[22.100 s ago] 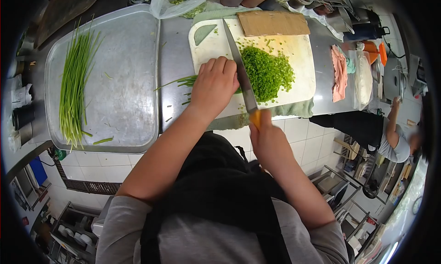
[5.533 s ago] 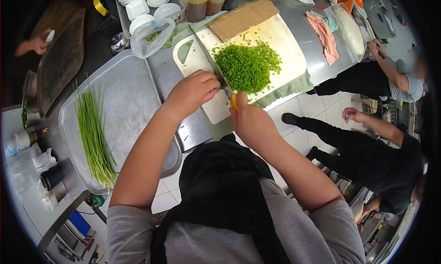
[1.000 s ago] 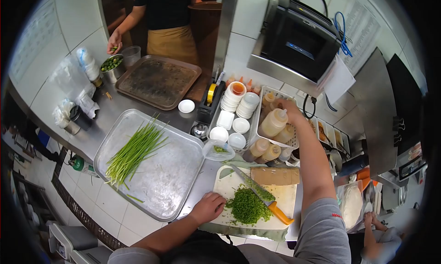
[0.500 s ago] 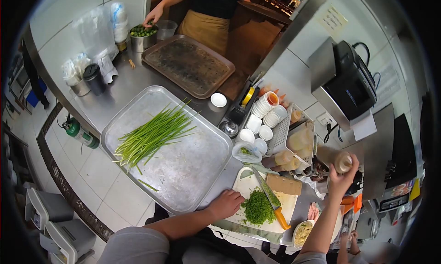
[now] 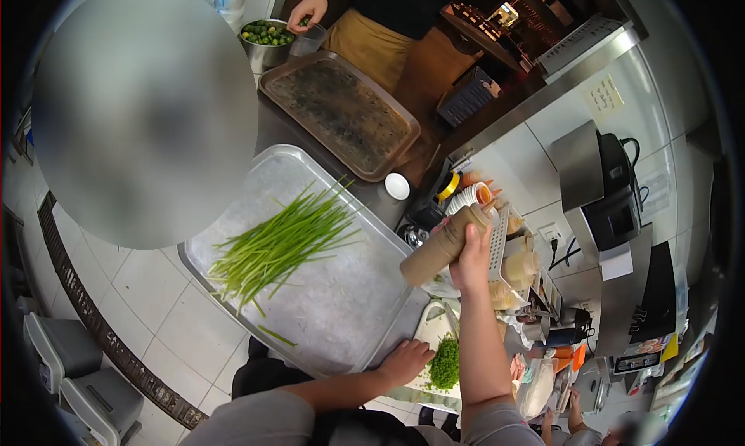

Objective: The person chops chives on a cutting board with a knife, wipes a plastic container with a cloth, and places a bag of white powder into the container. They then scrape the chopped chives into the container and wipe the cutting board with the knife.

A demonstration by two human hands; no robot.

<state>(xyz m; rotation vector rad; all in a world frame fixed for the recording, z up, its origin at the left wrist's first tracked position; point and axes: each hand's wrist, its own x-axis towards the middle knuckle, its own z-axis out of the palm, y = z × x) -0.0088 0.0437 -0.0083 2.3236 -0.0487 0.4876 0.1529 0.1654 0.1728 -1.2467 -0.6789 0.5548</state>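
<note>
My right hand point(image 5: 471, 261) is wrapped around a squeeze bottle point(image 5: 436, 250) of brownish sauce, held tilted above the tray's right edge, nozzle pointing up and right. My left hand point(image 5: 409, 361) lies empty, fingers loosely extended, on the edge of the white cutting board point(image 5: 425, 333), close to the tray's corner. Chopped green herbs point(image 5: 445, 364) are heaped on that board; my right forearm hides the rest of it, including most of the knife. On the large metal tray point(image 5: 334, 322) rests a bundle of long green chives point(image 5: 283, 240).
Across the counter a person's hand point(image 5: 309, 10) is over a metal pot point(image 5: 268, 54) of small green fruits. A brown tray point(image 5: 341, 112) and a small white bowl point(image 5: 396, 186) sit nearby. Bottles point(image 5: 520, 267) crowd a basket at right. A blurred patch covers the upper left.
My right hand has carried the squeeze bottle leftward and up from the bottle area to over the tray's edge. The view has shifted, and a large blurred shape now covers the upper left.
</note>
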